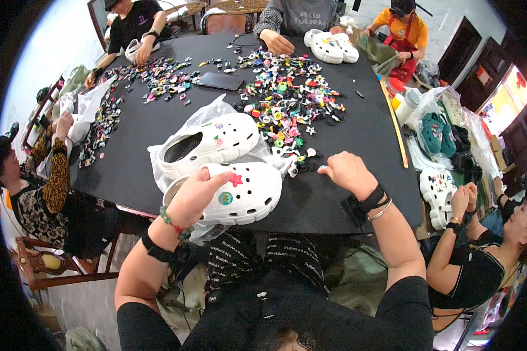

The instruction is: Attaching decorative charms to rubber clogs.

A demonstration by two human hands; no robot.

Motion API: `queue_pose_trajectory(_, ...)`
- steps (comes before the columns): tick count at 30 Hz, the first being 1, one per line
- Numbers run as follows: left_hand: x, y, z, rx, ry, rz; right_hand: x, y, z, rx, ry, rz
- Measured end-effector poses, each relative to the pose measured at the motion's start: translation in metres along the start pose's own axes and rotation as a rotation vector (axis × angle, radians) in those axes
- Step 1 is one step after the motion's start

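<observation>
My left hand grips the near white clog by its heel side, the thumb lying over the upper. A red star charm and a round teal charm sit on that clog's upper. Just behind it rests a second white clog, with a few small charms on it, on clear plastic wrapping. To the right, my right hand is closed above the black table, fingers curled and thumb pointing left. Something small and pale shows at the thumb tip, too small to name. Loose shoe charms lie between the hand and the clogs.
A wide heap of colourful charms spreads across the black table. Behind the clogs lies a dark phone. A yellow ruler-like strip runs along the right edge. Several people work around; another white clog pair stands at the back.
</observation>
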State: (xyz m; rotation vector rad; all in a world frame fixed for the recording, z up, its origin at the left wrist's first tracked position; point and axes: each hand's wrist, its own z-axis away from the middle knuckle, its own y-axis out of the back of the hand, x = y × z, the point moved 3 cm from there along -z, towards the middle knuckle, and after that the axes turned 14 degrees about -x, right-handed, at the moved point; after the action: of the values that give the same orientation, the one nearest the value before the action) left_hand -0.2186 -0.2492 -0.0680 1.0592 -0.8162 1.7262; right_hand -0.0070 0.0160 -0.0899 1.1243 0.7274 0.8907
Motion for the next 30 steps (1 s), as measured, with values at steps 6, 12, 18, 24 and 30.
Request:
queue_pose_trajectory(6,0.003,0.018,0.012,-0.001,-0.033,-0.605,-0.005,0.003,0.013,0.204,0.049,-0.045)
queue_pose_trajectory(12,-0.011,0.021,0.012,-0.046,0.018,-0.245,-0.033,-0.006,0.007,0.261,0.258,-0.253)
queue_pose_trajectory(18,-0.007,0.006,0.020,-0.224,-0.132,0.068,-0.042,-0.006,0.002,0.246,0.273,-0.277)
queue_pose_trajectory(24,-0.011,0.006,0.022,-0.204,-0.089,0.147,-0.044,-0.007,0.003,0.222,0.282,-0.268)
queue_pose_trajectory(30,0.002,0.007,0.030,0.004,0.000,-0.633,-0.064,0.012,0.017,0.254,0.337,-0.339)
